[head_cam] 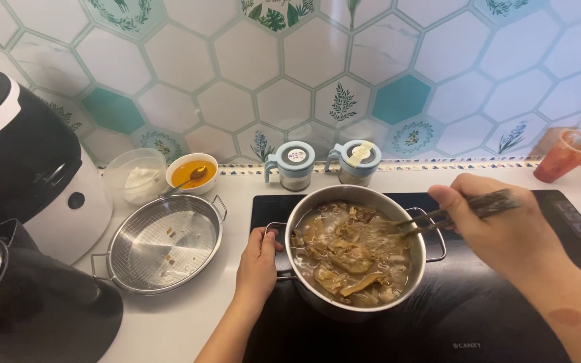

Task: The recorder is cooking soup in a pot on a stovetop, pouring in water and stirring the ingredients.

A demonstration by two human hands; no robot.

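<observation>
The steel pot (356, 255) stands on the black cooktop (479, 302), full of brown broth with noodles and pale leaves. The left hand (258, 262) grips its left handle. The right hand (499, 225) pinches dark chopsticks (452, 214), their tips inside the food.

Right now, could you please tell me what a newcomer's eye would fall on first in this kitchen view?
The steel pot of brown noodle stew sits centre on the black cooktop; the left hand grips its handle while the right hand dips chopsticks into it. Left of it lies an almost bare mesh strainer, with a bowl of orange sauce behind it.
</observation>
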